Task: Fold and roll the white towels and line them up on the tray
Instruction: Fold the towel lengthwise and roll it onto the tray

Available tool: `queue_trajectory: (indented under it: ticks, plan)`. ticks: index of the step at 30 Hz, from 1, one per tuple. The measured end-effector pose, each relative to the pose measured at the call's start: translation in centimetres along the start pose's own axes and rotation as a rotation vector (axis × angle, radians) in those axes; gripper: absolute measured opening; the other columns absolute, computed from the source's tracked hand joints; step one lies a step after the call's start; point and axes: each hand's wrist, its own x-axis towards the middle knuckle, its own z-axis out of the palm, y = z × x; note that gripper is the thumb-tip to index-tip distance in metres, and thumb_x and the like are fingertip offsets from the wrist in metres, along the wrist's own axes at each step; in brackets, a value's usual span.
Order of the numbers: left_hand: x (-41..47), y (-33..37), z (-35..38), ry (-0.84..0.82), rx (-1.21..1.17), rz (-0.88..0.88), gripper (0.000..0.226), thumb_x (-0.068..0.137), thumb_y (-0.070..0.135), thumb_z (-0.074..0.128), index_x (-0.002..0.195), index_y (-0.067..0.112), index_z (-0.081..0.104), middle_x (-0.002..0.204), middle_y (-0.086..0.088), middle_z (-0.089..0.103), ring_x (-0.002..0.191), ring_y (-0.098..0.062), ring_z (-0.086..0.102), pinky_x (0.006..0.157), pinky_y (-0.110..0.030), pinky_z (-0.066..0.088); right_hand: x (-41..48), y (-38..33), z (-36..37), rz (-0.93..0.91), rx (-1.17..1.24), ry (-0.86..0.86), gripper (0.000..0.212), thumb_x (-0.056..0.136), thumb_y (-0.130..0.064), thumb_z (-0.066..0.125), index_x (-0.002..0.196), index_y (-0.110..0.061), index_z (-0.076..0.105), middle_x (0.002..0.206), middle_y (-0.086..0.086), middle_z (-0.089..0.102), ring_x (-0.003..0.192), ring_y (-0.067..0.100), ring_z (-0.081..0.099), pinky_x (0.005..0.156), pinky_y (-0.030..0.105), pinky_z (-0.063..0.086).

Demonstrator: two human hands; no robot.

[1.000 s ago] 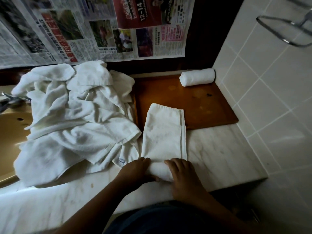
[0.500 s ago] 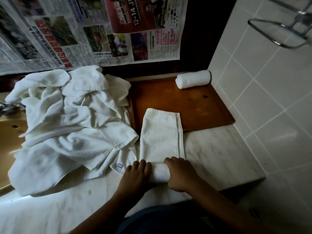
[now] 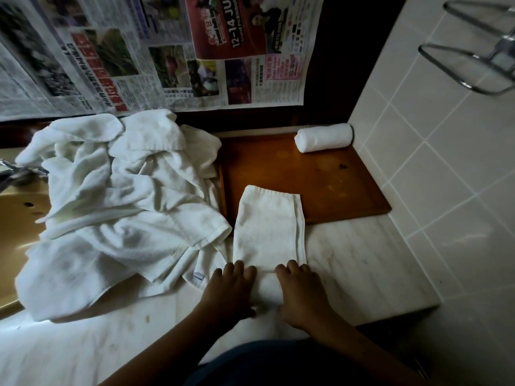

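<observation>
A folded white towel (image 3: pixel 267 227) lies as a long strip on the marble counter, its far end resting on the brown wooden tray (image 3: pixel 342 190). Its near end is rolled up. My left hand (image 3: pixel 228 291) and my right hand (image 3: pixel 302 293) press on that roll from either side, fingers curled over it. One finished rolled towel (image 3: pixel 323 137) lies at the tray's far right corner, against the tiled wall.
A heap of loose white towels (image 3: pixel 117 201) covers the counter to the left, partly over a tan sink (image 3: pixel 14 218). Newspaper (image 3: pixel 156 51) hangs on the back wall. The white tiled wall (image 3: pixel 446 162) bounds the right, with a chrome rack (image 3: pixel 473 65) above.
The roll at the towel's near end has grown a little thicker and moved away from me. My hands shifted forward with it, fingers now spread flatter over the roll.
</observation>
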Motion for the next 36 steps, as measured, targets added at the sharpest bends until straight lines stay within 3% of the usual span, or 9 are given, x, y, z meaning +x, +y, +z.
queue_trajectory:
  ticks: [2, 5, 9, 15, 19, 24, 29, 33, 36]
  plan:
    - [-0.9, 0.5, 0.9, 0.108, 0.036, 0.03, 0.104, 0.044, 0.071, 0.084, 0.12, 0.01, 0.048, 0.105, -0.012, 0.057, 0.082, -0.029, 0.059, 0.063, -0.04, 0.052, 0.5, 0.0, -0.3, 0.004, 0.024, -0.023, 0.055, 0.078, -0.031, 0.07, 0.125, -0.026, 0.042, 0.127, 0.001, 0.044, 0.115, 0.029, 0.047, 0.09, 0.042, 0.042]
    - [-1.3, 0.0, 2.0, 0.222, -0.04, 0.071, 0.088, 0.051, 0.068, 0.084, 0.113, 0.013, 0.052, 0.092, -0.005, 0.059, 0.071, -0.024, 0.059, 0.054, -0.036, 0.05, 0.9, -0.1, -0.5, 0.003, 0.03, -0.05, 0.056, 0.077, -0.033, 0.069, 0.125, -0.025, 0.043, 0.126, 0.002, 0.046, 0.114, 0.029, 0.048, 0.093, 0.043, 0.043]
    - [-0.2, -0.8, -0.1, -0.008, -0.172, 0.024, 0.072, 0.078, 0.063, 0.068, 0.128, 0.017, 0.045, 0.118, -0.003, 0.053, 0.105, -0.027, 0.055, 0.082, -0.042, 0.05, 0.1, -0.4, -0.4, -0.004, -0.03, -0.009, 0.055, 0.078, -0.032, 0.068, 0.125, -0.023, 0.042, 0.127, 0.002, 0.043, 0.118, 0.029, 0.046, 0.1, 0.044, 0.037]
    - [1.3, -2.0, -3.1, -0.242, -0.312, 0.004, 0.084, 0.08, 0.069, 0.065, 0.142, 0.018, 0.041, 0.137, -0.006, 0.054, 0.121, -0.024, 0.054, 0.099, -0.038, 0.047, -1.6, -0.9, 0.4, -0.047, -0.123, 0.094, 0.069, 0.088, -0.02, 0.06, 0.15, -0.017, 0.029, 0.139, 0.01, 0.042, 0.126, 0.033, 0.042, 0.111, 0.046, 0.031]
    - [1.7, -2.7, -3.6, -0.319, -0.526, -0.09, 0.09, 0.064, 0.08, 0.07, 0.132, 0.025, 0.049, 0.13, 0.003, 0.058, 0.11, -0.015, 0.056, 0.086, -0.028, 0.047, -1.5, -0.8, 0.4, 0.011, -0.046, 0.143, 0.051, 0.084, -0.014, 0.061, 0.131, -0.022, 0.047, 0.124, 0.006, 0.051, 0.113, 0.032, 0.051, 0.097, 0.044, 0.04]
    - [1.3, -2.4, -3.6, -0.254, -0.692, -0.272, 0.115, 0.043, 0.094, 0.066, 0.128, 0.021, 0.044, 0.125, 0.004, 0.054, 0.1, -0.012, 0.052, 0.08, -0.026, 0.046, -1.7, -0.9, 1.5, 0.091, -0.071, 0.207, 0.052, 0.047, -0.009, 0.08, 0.095, -0.022, 0.062, 0.088, 0.006, 0.059, 0.076, 0.031, 0.058, 0.065, 0.042, 0.046]
    - [0.1, -1.4, -1.8, -0.104, -0.58, -0.274, 0.107, 0.045, 0.101, 0.054, 0.121, 0.026, 0.044, 0.121, 0.006, 0.054, 0.098, -0.013, 0.056, 0.078, -0.028, 0.048, -1.7, -0.8, 1.2, 0.072, -0.052, 0.129, 0.047, 0.075, -0.021, 0.07, 0.117, -0.025, 0.05, 0.116, 0.005, 0.053, 0.106, 0.032, 0.053, 0.087, 0.043, 0.039]
    - [-0.4, -1.2, -0.7, 0.056, -0.361, -0.259, 0.105, 0.058, 0.102, 0.035, 0.124, 0.021, 0.048, 0.122, -0.004, 0.048, 0.103, -0.027, 0.059, 0.081, -0.041, 0.054, -0.8, -0.8, 0.1, 0.072, -0.055, 0.072, 0.05, 0.078, -0.026, 0.066, 0.123, -0.023, 0.043, 0.123, 0.005, 0.049, 0.113, 0.03, 0.049, 0.092, 0.043, 0.037]
    - [-0.9, -0.3, 1.3, 0.293, -0.081, 0.025, 0.086, 0.081, 0.081, 0.039, 0.123, 0.008, 0.058, 0.118, -0.013, 0.053, 0.097, -0.033, 0.061, 0.074, -0.044, 0.054, -0.3, -0.5, -0.3, 0.084, -0.038, 0.049, 0.051, 0.078, -0.034, 0.066, 0.122, -0.023, 0.044, 0.122, 0.004, 0.05, 0.113, 0.03, 0.05, 0.092, 0.043, 0.037]
